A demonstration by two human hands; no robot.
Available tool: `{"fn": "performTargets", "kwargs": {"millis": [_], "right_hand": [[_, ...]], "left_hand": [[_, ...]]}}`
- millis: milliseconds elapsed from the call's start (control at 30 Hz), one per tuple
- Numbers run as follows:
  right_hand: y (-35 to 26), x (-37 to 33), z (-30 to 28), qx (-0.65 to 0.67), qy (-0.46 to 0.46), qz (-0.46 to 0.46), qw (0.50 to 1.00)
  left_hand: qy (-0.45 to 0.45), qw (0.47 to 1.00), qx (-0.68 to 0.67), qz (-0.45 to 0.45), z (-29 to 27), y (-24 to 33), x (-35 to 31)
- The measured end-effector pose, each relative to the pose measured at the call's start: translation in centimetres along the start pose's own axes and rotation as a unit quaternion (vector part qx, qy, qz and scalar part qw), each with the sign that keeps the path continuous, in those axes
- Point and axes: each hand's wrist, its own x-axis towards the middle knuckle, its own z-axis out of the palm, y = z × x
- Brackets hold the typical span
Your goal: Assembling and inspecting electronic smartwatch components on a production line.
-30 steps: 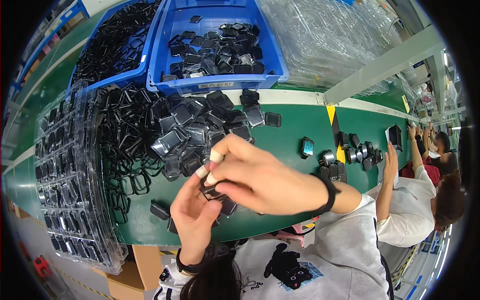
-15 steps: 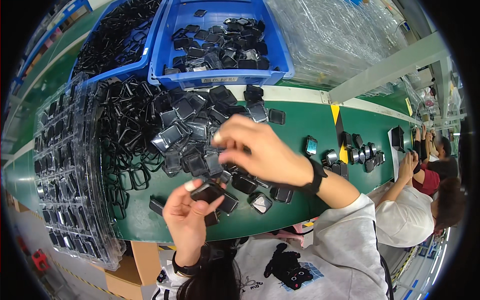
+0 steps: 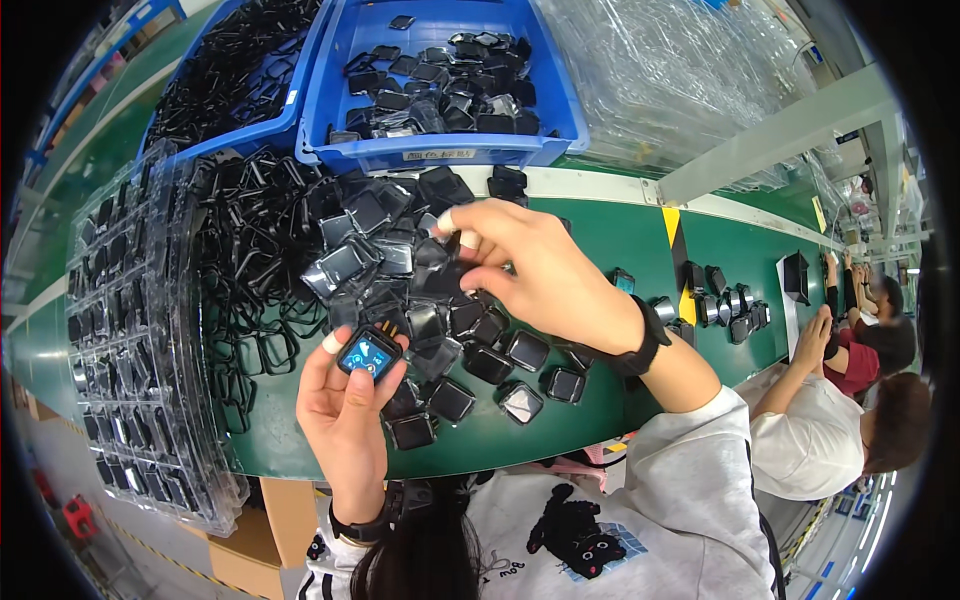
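My left hand (image 3: 345, 425) is closed around a square black watch body (image 3: 370, 352), held face up by its edges above the bench. Its screen is lit blue, and small gold-coloured tabs stick out at its top edge. Over the heap of square covers in clear film (image 3: 395, 255), my right hand (image 3: 535, 265) is spread, thumb and fingers apart, with fingertips close to the top pieces. White finger cots sit on some fingertips of both hands. Several dark square watch bodies (image 3: 450, 400) lie on the green bench (image 3: 300, 450) between my hands and its near edge.
Black frames (image 3: 265, 250) pile up left of the covers, beside stacked clear trays (image 3: 150, 370). Two blue bins, one of frames (image 3: 240, 75) and one of covers (image 3: 445, 155), stand behind. More watch bodies (image 3: 735, 305) sit right, past a striped tape (image 3: 676, 260). Co-workers (image 3: 810, 430) sit farther right.
My left hand has moved left with the watch body, whose lit screen now shows. My right hand has shifted slightly up and right, its fingers spreading over the heap.
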Motion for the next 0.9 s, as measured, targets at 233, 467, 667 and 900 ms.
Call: {"fn": "performTargets", "kwargs": {"millis": [233, 467, 667, 900], "right_hand": [[-0.6, -0.9, -1.0, 0.045, -0.023, -0.154, 0.987], [-2.3, -2.9, 0.4, -0.029, 0.041, -0.337, 0.94], [-2.0, -4.7, 0.2, -0.093, 0.056, -0.374, 0.921], [-1.8, -5.2, 0.4, -0.102, 0.078, -0.404, 0.906]], "left_hand": [[-0.005, 1.0, -0.01, -0.003, 1.5, -0.1, 0.3], [-0.062, 0.989, -0.131, -0.012, 3.6, 1.1, -0.7], [-0.071, 0.99, -0.118, 0.022, 4.0, 1.2, -1.3], [-0.076, 0.993, -0.091, 0.022, 4.2, 1.5, -1.7]]}}
